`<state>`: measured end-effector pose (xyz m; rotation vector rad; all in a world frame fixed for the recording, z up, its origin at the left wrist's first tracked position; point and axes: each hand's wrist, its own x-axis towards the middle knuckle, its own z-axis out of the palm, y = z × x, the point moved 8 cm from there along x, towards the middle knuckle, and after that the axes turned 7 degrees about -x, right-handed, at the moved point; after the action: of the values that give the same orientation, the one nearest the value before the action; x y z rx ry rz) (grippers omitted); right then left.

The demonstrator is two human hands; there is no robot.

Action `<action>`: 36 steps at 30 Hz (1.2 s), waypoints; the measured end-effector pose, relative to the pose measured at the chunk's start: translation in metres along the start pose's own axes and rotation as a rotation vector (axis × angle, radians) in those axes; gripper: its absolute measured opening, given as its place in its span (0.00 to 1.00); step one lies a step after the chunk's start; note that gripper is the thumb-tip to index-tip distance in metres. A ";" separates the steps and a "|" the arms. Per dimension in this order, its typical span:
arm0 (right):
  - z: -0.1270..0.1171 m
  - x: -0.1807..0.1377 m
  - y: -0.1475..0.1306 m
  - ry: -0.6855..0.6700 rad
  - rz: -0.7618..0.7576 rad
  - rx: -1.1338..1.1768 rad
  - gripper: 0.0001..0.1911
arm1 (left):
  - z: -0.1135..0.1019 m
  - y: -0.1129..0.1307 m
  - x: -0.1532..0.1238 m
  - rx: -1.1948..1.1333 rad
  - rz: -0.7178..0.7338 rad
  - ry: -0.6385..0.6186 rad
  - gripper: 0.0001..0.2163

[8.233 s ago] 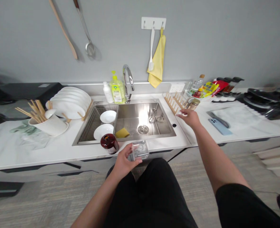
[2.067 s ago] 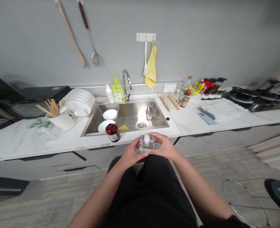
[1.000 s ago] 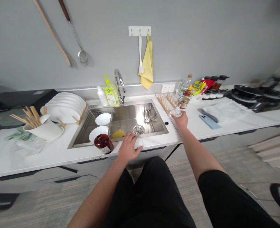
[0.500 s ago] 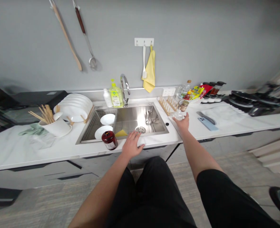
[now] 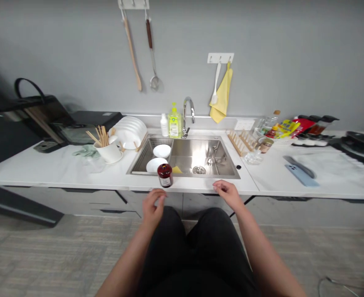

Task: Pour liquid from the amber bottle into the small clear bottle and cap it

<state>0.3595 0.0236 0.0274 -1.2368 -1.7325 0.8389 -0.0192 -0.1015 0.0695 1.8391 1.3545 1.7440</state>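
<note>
Grey wall behind, and a long white marble-look countertop [image 5: 61,169] runs right across the view, with a stainless steel sink [image 5: 188,150] set into its middle. Both hands hover low, just in front of the counter's front edge, above a lap in black trousers.

The left hand [image 5: 152,208] hangs below the edge with its fingers curled inward toward the palm. Whether anything sits inside that curl cannot be told. The nearest thing to it is a dark red round jar with a pale label [image 5: 165,175], which stands upright on the narrow strip of counter in front of the sink, just above the hand and not touching it.

The right hand [image 5: 228,194] is level with the counter edge, fingers loosely bent and slightly apart, gripping nothing and touching nothing.

Over to the right of the sink, well apart from both hands, a small clear glass jar [image 5: 253,156] stands on the counter just beside a wooden slotted rack [image 5: 240,142]. Further right lies a blue phone [image 5: 302,175].

Inside the sink, two white bowls [image 5: 161,151] sit on the left and a yellow sponge [image 5: 177,169] lies just behind the red jar. A stack of white plates [image 5: 130,132] leans left of the sink, next to a white holder of wooden chopsticks [image 5: 109,150].
</note>
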 end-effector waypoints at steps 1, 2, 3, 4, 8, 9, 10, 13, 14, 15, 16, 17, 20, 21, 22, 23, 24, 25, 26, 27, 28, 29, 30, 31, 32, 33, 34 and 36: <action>0.001 0.010 -0.002 -0.019 0.012 -0.006 0.26 | -0.034 -0.012 0.007 0.058 -0.039 0.118 0.15; 0.001 0.019 -0.002 -0.031 0.028 -0.018 0.27 | -0.070 -0.026 0.015 0.124 -0.088 0.237 0.15; 0.000 0.028 -0.001 -0.044 0.045 -0.027 0.28 | -0.107 -0.041 0.024 0.175 -0.141 0.367 0.15; -0.002 0.034 0.001 -0.055 0.063 -0.032 0.29 | -0.144 -0.057 0.033 0.211 -0.204 0.511 0.13; -0.004 0.041 0.008 -0.108 0.106 -0.017 0.30 | -0.250 -0.112 0.078 0.378 -0.426 0.775 0.25; -0.004 0.040 0.008 -0.123 0.111 -0.017 0.30 | -0.266 -0.121 0.090 0.396 -0.449 0.787 0.29; -0.003 0.039 0.008 -0.134 0.115 -0.017 0.30 | -0.277 -0.129 0.102 0.406 -0.472 0.791 0.31; -0.002 0.036 0.009 -0.144 0.131 -0.007 0.32 | -0.292 -0.152 0.127 0.421 -0.631 0.746 0.31; -0.001 0.037 0.010 -0.142 0.135 -0.002 0.32 | -0.293 -0.159 0.131 0.420 -0.694 0.726 0.30; -0.001 0.037 0.011 -0.139 0.138 0.001 0.32 | -0.293 -0.164 0.134 0.416 -0.745 0.710 0.29; 0.000 0.037 0.013 -0.136 0.141 0.003 0.31 | -0.293 -0.167 0.135 0.411 -0.778 0.702 0.28; 0.000 0.037 0.015 -0.131 0.144 0.005 0.31 | -0.292 -0.168 0.135 0.407 -0.793 0.700 0.27; 0.000 0.038 0.018 -0.112 0.141 0.006 0.30 | -0.292 -0.162 0.129 0.412 -0.765 0.708 0.24; -0.001 0.039 0.018 -0.104 0.137 0.005 0.31 | -0.291 -0.157 0.124 0.415 -0.740 0.709 0.24; -0.001 0.039 0.018 -0.097 0.130 0.005 0.31 | -0.289 -0.151 0.118 0.418 -0.709 0.708 0.25; -0.001 0.040 0.017 -0.088 0.123 0.005 0.32 | -0.285 -0.143 0.110 0.421 -0.675 0.704 0.26; -0.001 0.039 0.015 -0.076 0.118 0.007 0.32 | -0.279 -0.134 0.100 0.424 -0.638 0.697 0.29; 0.000 0.037 0.012 -0.062 0.113 0.011 0.32 | -0.270 -0.123 0.089 0.424 -0.599 0.686 0.32; 0.001 0.034 0.007 -0.045 0.106 0.020 0.32 | -0.257 -0.110 0.076 0.418 -0.560 0.671 0.35; 0.004 0.029 0.000 -0.025 0.095 0.035 0.30 | -0.241 -0.095 0.063 0.403 -0.514 0.646 0.37; 0.007 0.022 -0.010 0.003 0.077 0.057 0.28 | -0.221 -0.077 0.051 0.355 -0.442 0.594 0.37; 0.010 0.012 -0.024 0.036 0.048 0.087 0.26 | -0.198 -0.059 0.038 0.282 -0.381 0.543 0.37; 0.013 0.002 -0.042 0.071 0.005 0.128 0.23 | -0.172 -0.041 0.026 0.199 -0.352 0.477 0.36; 0.015 -0.010 -0.063 0.113 -0.051 0.175 0.21 | -0.144 -0.024 0.016 0.120 -0.340 0.380 0.36; 0.018 -0.021 -0.087 0.132 -0.113 0.215 0.18 | -0.113 -0.006 0.007 0.043 -0.343 0.253 0.35; 0.024 -0.032 -0.113 0.097 -0.182 0.240 0.15 | -0.083 0.011 0.000 -0.040 -0.343 0.122 0.35; 0.032 -0.041 -0.139 0.026 -0.251 0.242 0.13 | -0.056 0.029 -0.005 -0.118 -0.333 0.020 0.35; 0.045 -0.056 -0.184 -0.126 -0.366 0.217 0.20 | -0.013 0.061 -0.012 -0.231 -0.319 -0.131 0.35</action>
<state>0.2547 -0.0857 0.1539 -0.7084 -1.8385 0.8692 -0.0025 -0.1478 0.1098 1.4926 1.2554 1.5176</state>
